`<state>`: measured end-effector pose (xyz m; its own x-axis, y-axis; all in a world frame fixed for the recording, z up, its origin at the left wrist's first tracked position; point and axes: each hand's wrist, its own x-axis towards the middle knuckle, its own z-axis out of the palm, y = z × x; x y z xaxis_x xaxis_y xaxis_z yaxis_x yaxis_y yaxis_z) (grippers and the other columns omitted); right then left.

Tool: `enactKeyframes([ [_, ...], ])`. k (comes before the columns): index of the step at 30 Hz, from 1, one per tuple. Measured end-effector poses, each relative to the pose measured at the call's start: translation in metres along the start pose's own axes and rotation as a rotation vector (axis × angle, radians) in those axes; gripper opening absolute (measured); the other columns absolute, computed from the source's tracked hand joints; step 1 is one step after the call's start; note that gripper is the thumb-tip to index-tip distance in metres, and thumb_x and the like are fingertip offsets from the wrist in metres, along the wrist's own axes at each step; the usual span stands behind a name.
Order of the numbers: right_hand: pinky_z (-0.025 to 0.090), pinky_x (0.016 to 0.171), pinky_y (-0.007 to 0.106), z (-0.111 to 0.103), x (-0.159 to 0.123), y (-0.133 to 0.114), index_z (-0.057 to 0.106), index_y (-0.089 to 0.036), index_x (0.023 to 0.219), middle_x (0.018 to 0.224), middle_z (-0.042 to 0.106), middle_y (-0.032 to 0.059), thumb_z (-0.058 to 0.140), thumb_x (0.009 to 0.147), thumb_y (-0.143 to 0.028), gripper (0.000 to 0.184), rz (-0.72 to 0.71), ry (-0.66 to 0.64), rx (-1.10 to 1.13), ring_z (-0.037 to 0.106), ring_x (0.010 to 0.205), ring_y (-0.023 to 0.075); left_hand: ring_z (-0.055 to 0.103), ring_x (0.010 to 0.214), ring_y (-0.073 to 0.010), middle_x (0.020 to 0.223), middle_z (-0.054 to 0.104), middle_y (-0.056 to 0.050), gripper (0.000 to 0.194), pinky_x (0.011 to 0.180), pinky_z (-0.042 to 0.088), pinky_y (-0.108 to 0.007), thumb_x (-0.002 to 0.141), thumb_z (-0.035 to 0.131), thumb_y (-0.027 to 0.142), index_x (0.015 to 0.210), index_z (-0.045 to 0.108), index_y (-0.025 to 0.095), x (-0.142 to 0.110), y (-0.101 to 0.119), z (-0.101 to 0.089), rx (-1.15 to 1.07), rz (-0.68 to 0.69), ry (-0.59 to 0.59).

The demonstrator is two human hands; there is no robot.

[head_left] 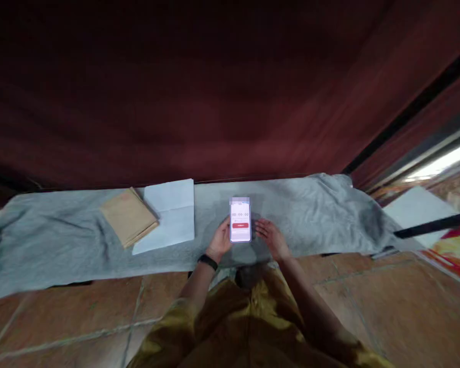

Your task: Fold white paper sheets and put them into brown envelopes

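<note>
A lit smartphone (pixel 240 232) is held upright in my left hand (pixel 220 240), its screen facing me with a row of zeros and a red button. My left fingers wrap the phone's left edge, and a dark band (pixel 208 261) circles that wrist. Just right of the phone is my right hand (pixel 270 236), fingers stretched out and apart from it, holding nothing. To the left, a folded brown paper piece (pixel 126 217) lies partly over a creased white paper sheet (pixel 174 214).
A grey cloth (pixel 310 220) covers the long narrow surface before me. Behind it rises a dark red wall-like panel (pixel 222 128). Tiled floor (pixel 99 317) runs below. At right are a dark bar (pixel 433 225) and a colourful printed item (pixel 454 250).
</note>
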<state>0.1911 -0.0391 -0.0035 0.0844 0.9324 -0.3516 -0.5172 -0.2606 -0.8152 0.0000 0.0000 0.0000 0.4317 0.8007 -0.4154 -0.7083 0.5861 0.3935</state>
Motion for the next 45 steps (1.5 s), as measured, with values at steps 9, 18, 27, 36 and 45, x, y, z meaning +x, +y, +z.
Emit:
enactKeyframes([
  [9,0.049,0.075,0.030,0.043,0.049,-0.004,0.067,-0.025,0.087,0.087,0.073,-0.0004,0.073,0.068,-0.047,0.029,-0.185,0.056,-0.237,0.065,0.084,0.0191,0.074,0.106,-0.0267,0.112,0.077,-0.012,0.040,0.100,0.055,-0.043,0.101,0.048,0.029,0.135,0.060,0.011,0.002,-0.001,-0.005,-0.011,-0.014,-0.010],
  [18,0.048,0.074,0.030,0.051,0.069,-0.001,0.065,-0.024,0.082,0.077,0.070,-0.0009,0.065,0.070,-0.045,0.024,-0.252,0.051,-0.335,0.063,0.080,0.0198,0.074,0.106,-0.0273,0.111,0.078,-0.013,0.040,0.102,0.053,-0.043,0.102,0.048,0.030,0.134,0.060,0.009,0.007,-0.001,-0.012,-0.041,-0.017,-0.025],
  [27,0.046,0.074,0.031,0.048,0.068,0.000,0.065,-0.024,0.082,0.078,0.069,-0.0003,0.064,0.071,-0.048,0.027,-0.244,0.046,-0.379,0.062,0.078,0.0195,0.074,0.106,-0.0269,0.110,0.078,-0.013,0.041,0.101,0.054,-0.042,0.103,0.047,0.031,0.134,0.060,0.009,0.008,-0.002,-0.014,-0.054,-0.042,-0.028],
  [36,0.047,0.068,0.031,0.058,0.076,-0.002,0.061,-0.023,0.082,0.073,0.067,-0.0001,0.063,0.073,-0.049,0.027,-0.271,0.013,-0.395,0.060,0.072,0.0189,0.074,0.104,-0.0268,0.110,0.078,-0.013,0.040,0.101,0.054,-0.042,0.101,0.050,0.031,0.133,0.061,0.010,0.005,-0.002,-0.010,-0.039,-0.024,-0.034],
  [45,0.051,0.075,0.033,0.047,0.076,0.003,0.065,-0.023,0.090,0.079,0.070,-0.0003,0.067,0.070,-0.039,0.025,-0.281,-0.028,-0.441,0.063,0.075,0.0194,0.073,0.108,-0.0273,0.115,0.076,-0.013,0.043,0.104,0.052,-0.043,0.101,0.050,0.030,0.138,0.057,0.009,0.005,-0.001,-0.010,-0.029,-0.029,-0.026],
])
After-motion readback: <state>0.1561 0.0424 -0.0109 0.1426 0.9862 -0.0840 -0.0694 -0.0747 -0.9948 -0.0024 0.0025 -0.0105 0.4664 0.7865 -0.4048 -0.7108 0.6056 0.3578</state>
